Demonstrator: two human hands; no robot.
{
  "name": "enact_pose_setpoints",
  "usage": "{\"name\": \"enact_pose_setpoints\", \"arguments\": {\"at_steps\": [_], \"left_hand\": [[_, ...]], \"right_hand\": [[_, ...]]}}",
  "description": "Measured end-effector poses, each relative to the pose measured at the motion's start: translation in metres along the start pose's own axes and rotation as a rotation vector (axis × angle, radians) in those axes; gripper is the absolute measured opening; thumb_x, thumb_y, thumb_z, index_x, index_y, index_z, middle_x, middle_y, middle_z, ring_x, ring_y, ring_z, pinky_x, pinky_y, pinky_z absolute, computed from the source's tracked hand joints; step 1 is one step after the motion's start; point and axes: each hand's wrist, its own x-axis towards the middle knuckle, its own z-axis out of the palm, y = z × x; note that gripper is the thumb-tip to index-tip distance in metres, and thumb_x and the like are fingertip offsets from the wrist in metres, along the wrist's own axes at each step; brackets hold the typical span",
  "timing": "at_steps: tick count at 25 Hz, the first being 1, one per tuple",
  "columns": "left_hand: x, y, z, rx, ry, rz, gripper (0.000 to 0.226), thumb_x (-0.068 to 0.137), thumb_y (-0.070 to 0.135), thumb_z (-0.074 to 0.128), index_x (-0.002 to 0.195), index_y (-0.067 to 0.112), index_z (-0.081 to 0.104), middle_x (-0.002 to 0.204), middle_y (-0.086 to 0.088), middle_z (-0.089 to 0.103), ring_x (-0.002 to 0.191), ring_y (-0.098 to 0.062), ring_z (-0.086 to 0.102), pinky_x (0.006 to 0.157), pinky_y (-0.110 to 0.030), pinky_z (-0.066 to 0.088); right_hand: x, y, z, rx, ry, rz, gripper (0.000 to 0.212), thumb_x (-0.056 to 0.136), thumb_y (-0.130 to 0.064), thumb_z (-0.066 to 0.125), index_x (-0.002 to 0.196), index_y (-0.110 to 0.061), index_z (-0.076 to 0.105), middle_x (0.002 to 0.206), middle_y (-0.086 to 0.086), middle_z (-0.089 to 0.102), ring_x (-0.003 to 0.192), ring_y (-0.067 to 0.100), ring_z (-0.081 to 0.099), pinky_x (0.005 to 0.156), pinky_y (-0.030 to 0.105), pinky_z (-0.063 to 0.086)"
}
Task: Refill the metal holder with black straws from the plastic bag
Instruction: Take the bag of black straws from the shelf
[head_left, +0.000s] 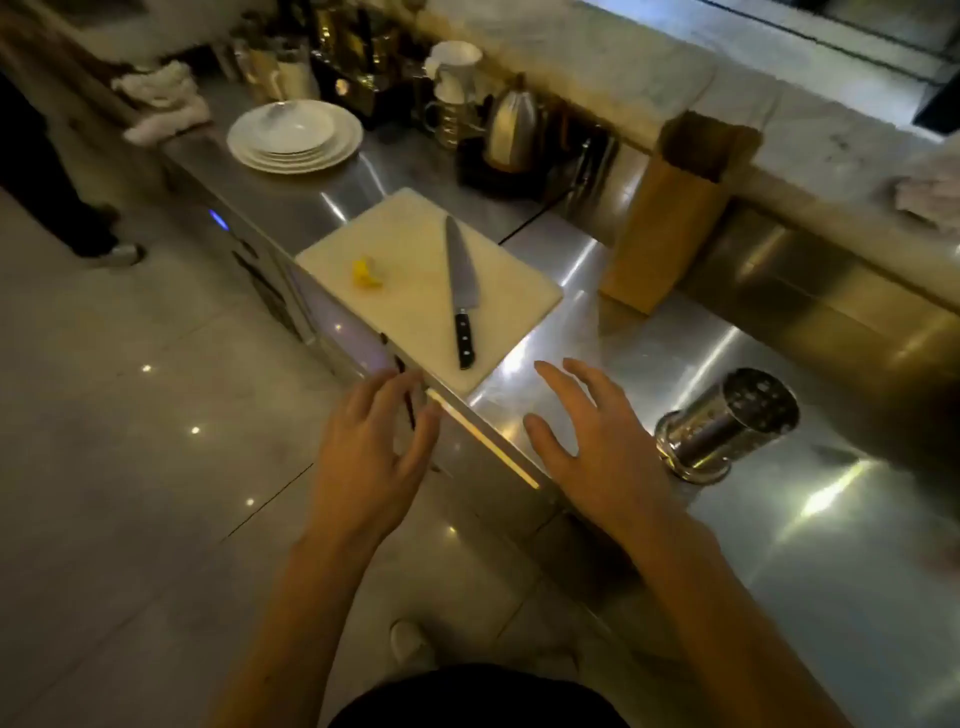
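A perforated metal holder (724, 423) stands upright on the steel counter (769, 525) at the right; I see no straws in it. No plastic bag and no black straws are in view. My left hand (371, 457) hovers at the counter's front edge, fingers spread, with a thin dark line by its fingertips that I cannot identify. My right hand (587, 441) is open above the counter, just left of the holder and apart from it, holding nothing.
A white cutting board (415, 260) carries a large knife (461, 291) and a yellow peel (366, 273). Behind stand a brown paper bag (670, 218), a metal kettle (511, 130), stacked plates (293, 135) and cups. Another person's legs are at the far left.
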Motion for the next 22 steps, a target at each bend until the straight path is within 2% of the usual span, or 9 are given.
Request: {"name": "enact_pose_setpoints", "arguments": {"at_steps": [5, 7, 9, 12, 15, 18, 22], "left_hand": [[-0.037, -0.088, -0.077, 0.035, 0.226, -0.251, 0.053, 0.095, 0.054, 0.035, 0.134, 0.024, 0.054, 0.139, -0.002, 0.053, 0.127, -0.018, 0.047, 0.101, -0.034, 0.04], [-0.055, -0.111, -0.101, 0.055, 0.301, -0.31, 0.052, 0.095, 0.055, 0.034, 0.135, 0.026, 0.052, 0.14, 0.0, 0.052, 0.127, -0.017, 0.048, 0.101, -0.035, 0.042], [-0.077, -0.135, -0.129, 0.068, 0.376, -0.389, 0.053, 0.095, 0.057, 0.033, 0.135, 0.028, 0.052, 0.139, 0.001, 0.052, 0.125, -0.016, 0.05, 0.098, -0.033, 0.044], [-0.11, -0.161, -0.16, 0.091, 0.49, -0.502, 0.055, 0.095, 0.058, 0.033, 0.135, 0.026, 0.053, 0.138, 0.0, 0.054, 0.125, -0.016, 0.05, 0.1, -0.031, 0.042], [-0.14, -0.177, -0.179, 0.129, 0.609, -0.648, 0.054, 0.094, 0.057, 0.034, 0.133, 0.025, 0.055, 0.136, 0.001, 0.055, 0.125, -0.015, 0.051, 0.1, -0.031, 0.042], [-0.171, -0.188, -0.191, 0.181, 0.696, -0.8, 0.054, 0.095, 0.056, 0.035, 0.132, 0.023, 0.057, 0.134, 0.0, 0.057, 0.124, -0.016, 0.052, 0.099, -0.027, 0.04], [-0.197, -0.204, -0.207, 0.277, 0.844, -0.999, 0.052, 0.095, 0.053, 0.037, 0.13, 0.021, 0.058, 0.132, -0.002, 0.059, 0.123, -0.018, 0.053, 0.1, -0.034, 0.042]], "right_hand": [[0.039, -0.106, 0.058, 0.04, -0.129, -0.267, 0.051, 0.095, -0.039, 0.055, 0.143, -0.026, 0.041, 0.148, 0.002, 0.041, 0.133, 0.021, 0.041, 0.096, 0.027, 0.039], [0.048, -0.143, 0.08, 0.032, -0.167, -0.368, 0.052, 0.095, -0.04, 0.053, 0.143, -0.026, 0.04, 0.148, 0.003, 0.039, 0.134, 0.021, 0.039, 0.099, 0.035, 0.046], [0.056, -0.185, 0.106, 0.032, -0.211, -0.475, 0.054, 0.094, -0.045, 0.049, 0.144, -0.028, 0.038, 0.148, 0.002, 0.038, 0.134, 0.021, 0.038, 0.101, 0.043, 0.046], [0.056, -0.244, 0.139, 0.053, -0.298, -0.632, 0.053, 0.095, -0.046, 0.048, 0.145, -0.033, 0.037, 0.15, -0.001, 0.037, 0.136, 0.018, 0.036, 0.103, 0.037, 0.041], [0.056, -0.288, 0.17, 0.055, -0.341, -0.796, 0.052, 0.092, -0.046, 0.051, 0.142, -0.033, 0.042, 0.146, 0.0, 0.042, 0.132, 0.019, 0.043, 0.1, 0.036, 0.045], [0.057, -0.329, 0.203, 0.08, -0.459, -0.944, 0.053, 0.093, -0.046, 0.052, 0.143, -0.03, 0.043, 0.146, 0.002, 0.044, 0.132, 0.02, 0.043, 0.103, 0.038, 0.045], [0.058, -0.39, 0.245, 0.102, -0.583, -1.177, 0.053, 0.094, -0.047, 0.05, 0.144, -0.03, 0.041, 0.146, 0.002, 0.043, 0.133, 0.019, 0.042, 0.101, 0.035, 0.043]]}}
